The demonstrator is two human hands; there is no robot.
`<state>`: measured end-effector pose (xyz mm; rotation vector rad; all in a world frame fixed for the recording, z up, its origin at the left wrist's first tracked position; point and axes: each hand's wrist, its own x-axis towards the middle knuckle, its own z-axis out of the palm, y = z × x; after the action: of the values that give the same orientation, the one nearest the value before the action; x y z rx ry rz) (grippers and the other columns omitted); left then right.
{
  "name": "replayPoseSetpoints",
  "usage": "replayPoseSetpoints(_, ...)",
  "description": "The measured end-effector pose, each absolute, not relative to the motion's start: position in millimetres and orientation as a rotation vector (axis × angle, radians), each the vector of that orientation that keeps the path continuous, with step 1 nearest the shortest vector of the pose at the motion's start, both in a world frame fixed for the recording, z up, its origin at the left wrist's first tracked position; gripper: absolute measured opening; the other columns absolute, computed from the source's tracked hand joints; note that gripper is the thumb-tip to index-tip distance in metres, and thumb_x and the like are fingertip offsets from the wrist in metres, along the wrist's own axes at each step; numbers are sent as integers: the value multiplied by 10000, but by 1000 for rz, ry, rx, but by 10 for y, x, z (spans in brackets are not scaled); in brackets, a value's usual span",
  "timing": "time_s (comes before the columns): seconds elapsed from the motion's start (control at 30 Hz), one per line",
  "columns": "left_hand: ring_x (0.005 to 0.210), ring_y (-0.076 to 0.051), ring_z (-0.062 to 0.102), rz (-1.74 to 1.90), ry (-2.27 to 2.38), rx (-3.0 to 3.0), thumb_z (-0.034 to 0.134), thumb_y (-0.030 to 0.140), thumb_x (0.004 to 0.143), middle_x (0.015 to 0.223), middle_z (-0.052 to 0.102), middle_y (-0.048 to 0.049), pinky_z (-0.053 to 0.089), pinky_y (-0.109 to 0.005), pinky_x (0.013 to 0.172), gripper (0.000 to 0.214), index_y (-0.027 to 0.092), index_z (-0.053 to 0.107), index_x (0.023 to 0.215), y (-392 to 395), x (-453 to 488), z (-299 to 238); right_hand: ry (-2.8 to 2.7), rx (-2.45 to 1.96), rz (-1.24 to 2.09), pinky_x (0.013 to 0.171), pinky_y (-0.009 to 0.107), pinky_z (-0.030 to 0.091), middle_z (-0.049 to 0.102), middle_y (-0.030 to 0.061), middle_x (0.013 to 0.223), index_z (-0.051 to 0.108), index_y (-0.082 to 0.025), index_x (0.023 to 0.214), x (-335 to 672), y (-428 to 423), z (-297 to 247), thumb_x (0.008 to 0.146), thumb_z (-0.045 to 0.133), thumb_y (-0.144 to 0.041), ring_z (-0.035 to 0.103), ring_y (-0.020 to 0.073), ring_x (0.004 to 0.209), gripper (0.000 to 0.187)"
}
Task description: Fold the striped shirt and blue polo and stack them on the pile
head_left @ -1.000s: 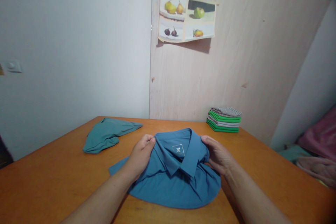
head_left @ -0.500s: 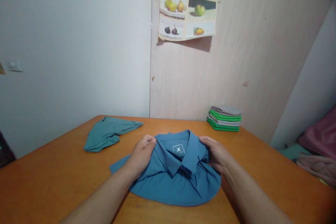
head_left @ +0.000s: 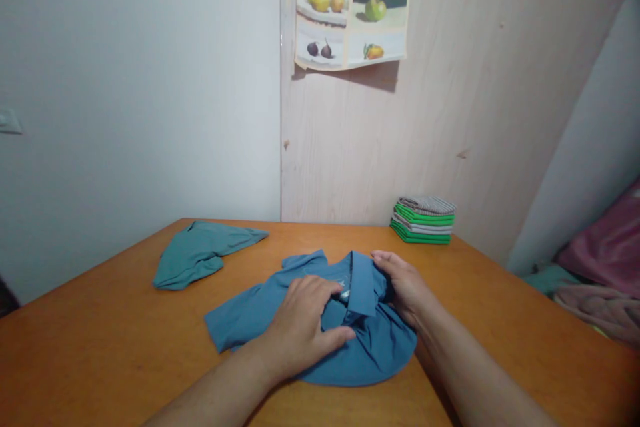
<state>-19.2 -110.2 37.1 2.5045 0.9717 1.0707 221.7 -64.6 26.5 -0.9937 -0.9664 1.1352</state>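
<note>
Blue short-slv polo-style shirt point(head_left: 253, 310) front-ctr on table point(head_left: 125, 347), rumpled, not folded yet; L hand point(head_left: 307, 320) spread loose over it, R hand point(head_left: 407, 287) grips fabric nr collar point(head_left: 363, 283); folded clothes stack point(head_left: 425, 223) back R prob done, teal garment point(head_left: 190, 257) back L unfolded
</note>
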Motion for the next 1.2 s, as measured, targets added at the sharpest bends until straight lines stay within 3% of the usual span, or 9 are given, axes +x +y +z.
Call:
replayPoseSetpoints(0.13,972,-259,596,1055,1093,2417,651,301,851,970,702,-56,389,-380,892,139,241,693,969,-1017,-159,297,-1089,-1172,779,777,324,483,712,41,989,701,-253,1018,2161,-685,311,723,783,-410,634,216,901,345)
replayPoseSetpoints(0.2,852,-224,595,1090,1145,2258,589,306,880,840,683,-37,403,-333,795,126,217,677,862,-953,-177,295,-1193,-1209,480,858,331,451,690,51,1068,705,-271,1017,2130,-732,345,726,780,-386,599,237,1031,321)
replayPoseSetpoints(0.3,685,-173,542,1111,1129,1973,555,354,881,700,602,-7,378,-265,633,197,192,633,800,-887,-208,307,-1380,-1196,277,762,314,433,679,41,901,707,-258,871,2038,-848,398,806,698,-377,598,226,896,136)
replayPoseSetpoints(0.43,602,-139,454,1106,1104,1782,565,393,852,647,506,28,328,-236,558,214,190,598,794,-883,-212,322,-1698,-1124,467,607,280,383,605,-9,651,647,-232,703,1827,-1017,410,876,596,-326,537,167,641,203)
replayPoseSetpoints(0.67,616,-134,424,1067,1064,1768,567,444,857,676,504,33,342,-235,585,255,200,600,789,-928,-210,383,-1813,-1110,611,566,269,347,631,-21,640,685,-255,716,1624,-1065,274,826,611,-244,534,151,610,132)
replayPoseSetpoints(1.0,633,-130,415,990,930,1830,517,446,912,692,478,35,341,-235,585,270,193,580,842,-912,-245,366,-1537,-1189,875,504,261,355,568,-40,556,624,-223,756,1534,-989,159,796,675,-369,509,136,522,160)
replayPoseSetpoints(1.2,674,-145,492,987,969,1827,611,434,860,719,565,15,379,-235,611,241,194,608,885,-904,-236,352,-1452,-1142,961,474,247,352,546,-49,517,581,-221,718,1479,-990,170,787,684,-438,499,121,478,249)
